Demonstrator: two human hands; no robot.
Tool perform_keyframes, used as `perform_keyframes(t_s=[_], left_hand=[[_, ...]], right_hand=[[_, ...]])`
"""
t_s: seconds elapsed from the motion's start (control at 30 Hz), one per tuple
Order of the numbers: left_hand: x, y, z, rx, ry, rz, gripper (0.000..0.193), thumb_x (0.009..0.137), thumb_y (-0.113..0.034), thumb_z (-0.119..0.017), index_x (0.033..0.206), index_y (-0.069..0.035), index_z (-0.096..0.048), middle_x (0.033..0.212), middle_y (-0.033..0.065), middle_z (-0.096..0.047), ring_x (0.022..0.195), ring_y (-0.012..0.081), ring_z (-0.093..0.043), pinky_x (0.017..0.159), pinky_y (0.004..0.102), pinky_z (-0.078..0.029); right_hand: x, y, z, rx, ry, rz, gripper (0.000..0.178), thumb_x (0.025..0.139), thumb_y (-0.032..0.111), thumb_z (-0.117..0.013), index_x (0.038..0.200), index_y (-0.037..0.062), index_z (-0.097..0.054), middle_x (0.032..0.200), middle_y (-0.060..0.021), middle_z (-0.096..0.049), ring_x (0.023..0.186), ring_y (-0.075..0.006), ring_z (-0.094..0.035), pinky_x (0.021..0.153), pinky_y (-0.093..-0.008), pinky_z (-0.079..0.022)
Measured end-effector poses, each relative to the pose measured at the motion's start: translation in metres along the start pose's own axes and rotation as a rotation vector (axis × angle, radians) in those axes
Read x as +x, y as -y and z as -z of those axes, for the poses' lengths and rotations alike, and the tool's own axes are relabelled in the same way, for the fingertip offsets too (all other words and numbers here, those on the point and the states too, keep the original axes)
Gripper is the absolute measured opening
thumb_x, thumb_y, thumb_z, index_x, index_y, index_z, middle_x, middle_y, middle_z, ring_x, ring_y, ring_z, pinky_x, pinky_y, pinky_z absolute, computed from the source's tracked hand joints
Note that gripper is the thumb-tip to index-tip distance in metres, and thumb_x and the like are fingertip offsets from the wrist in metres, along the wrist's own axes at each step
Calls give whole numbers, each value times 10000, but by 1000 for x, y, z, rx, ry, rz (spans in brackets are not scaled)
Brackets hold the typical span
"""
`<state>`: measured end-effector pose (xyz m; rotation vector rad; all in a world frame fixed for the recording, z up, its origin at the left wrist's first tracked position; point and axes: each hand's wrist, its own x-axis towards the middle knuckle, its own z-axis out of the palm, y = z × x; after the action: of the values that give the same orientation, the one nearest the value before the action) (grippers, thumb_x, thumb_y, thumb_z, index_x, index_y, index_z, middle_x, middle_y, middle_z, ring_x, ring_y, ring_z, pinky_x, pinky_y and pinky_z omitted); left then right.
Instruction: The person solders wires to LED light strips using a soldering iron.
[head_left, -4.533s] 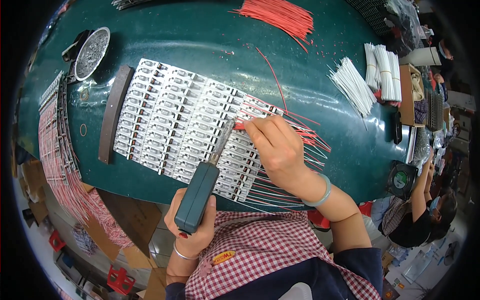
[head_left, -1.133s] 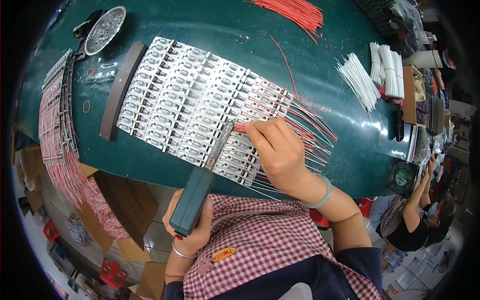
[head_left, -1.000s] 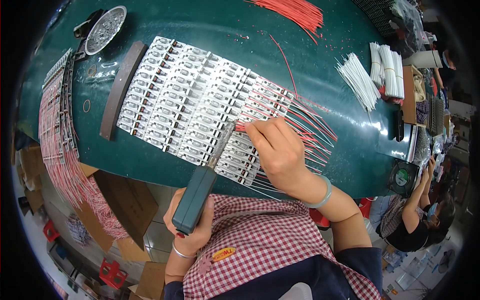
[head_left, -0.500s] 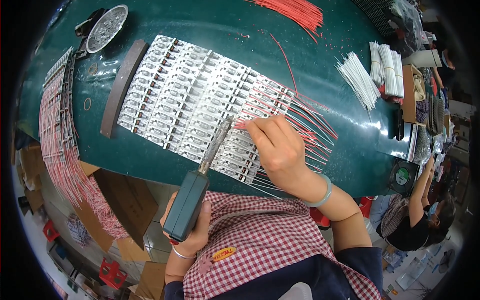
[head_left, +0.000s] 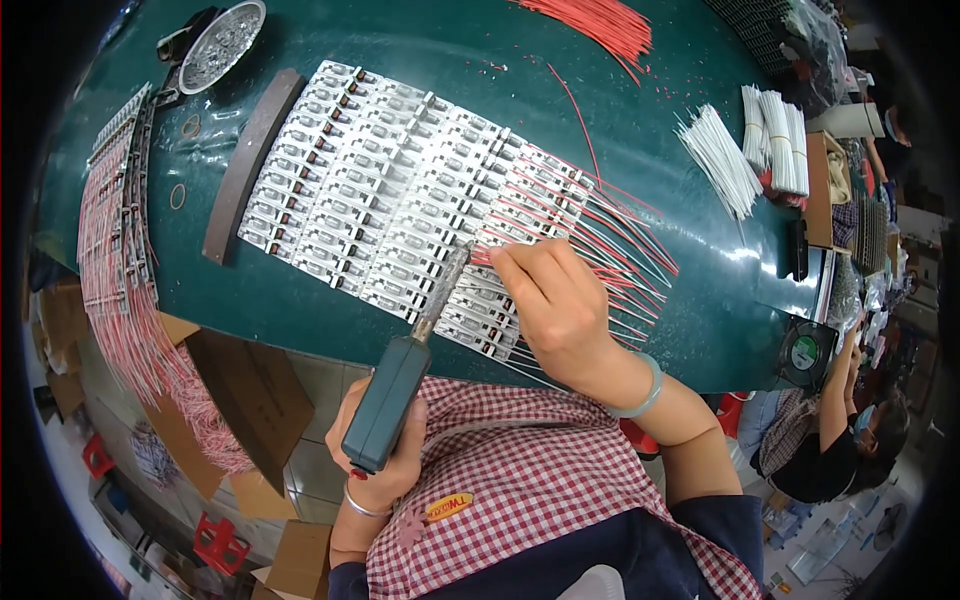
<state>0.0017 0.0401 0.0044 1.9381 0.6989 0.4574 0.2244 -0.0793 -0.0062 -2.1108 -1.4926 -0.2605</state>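
My left hand [head_left: 385,450] is closed round the dark green handle of a soldering iron [head_left: 388,405]. The iron's long metal barrel slants up and right, its tip over a panel of small white metal-and-plastic parts [head_left: 400,190] set in rows. Close beside the tip, the fingertips of my right hand [head_left: 560,305] pinch a red wire [head_left: 482,256] against the panel. Several red and white wires [head_left: 635,250] run out from the panel's right-hand rows, partly under my right hand. The exact contact of tip and wire is too small to tell.
A brown bar [head_left: 250,165] lies along the panel's left end. Beyond stand a metal dish [head_left: 222,50] and a wired panel [head_left: 115,220] hanging over the edge. Red wires [head_left: 600,25] lie at the back, bundled white wires [head_left: 720,160] at right. Another person [head_left: 830,430] works at far right.
The soldering iron's handle has shifted slightly right and up, its tip staying by the pinched wire. My right hand has hardly moved. The view has shifted a little.
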Motion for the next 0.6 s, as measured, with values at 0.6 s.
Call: perform_keyframes(t_s=[0.6], left_hand=[[-11,10,1,6,-33,-8,218,814,-16,-761,1009,64,-704,931,182,-697,745,272,-699,651,320,-546]], right_hand=[[-1,0,0,-41,27,-9,364,699,23,-658,1041,-98,-684,960,-129,-646,837,-246,-614,653,-331,-526]])
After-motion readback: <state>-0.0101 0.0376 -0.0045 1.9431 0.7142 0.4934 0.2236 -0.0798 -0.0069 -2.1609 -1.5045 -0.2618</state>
